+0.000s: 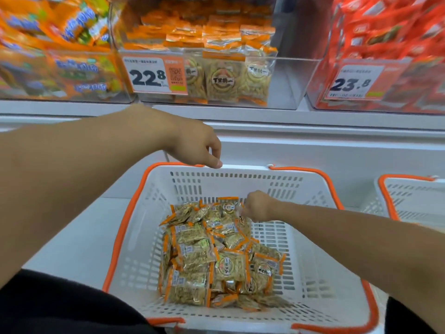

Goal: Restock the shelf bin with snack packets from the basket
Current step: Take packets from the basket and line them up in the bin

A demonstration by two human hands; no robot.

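Right hand (257, 206) low in basket (154, 213), fingers curled, pinching packet (237, 214) at far edge of pile. Left hand (197, 145) hovers over far rim, loosely curled, holding nothing. Bin (284, 83) straight above, beyond basket.

Two bare arms with no sleeves showing, left hand (195, 145) and right hand (257, 206) with no rings or gloves, short plain nails, soft black cloth clothing (60, 307) low down (another bit at bottom right)
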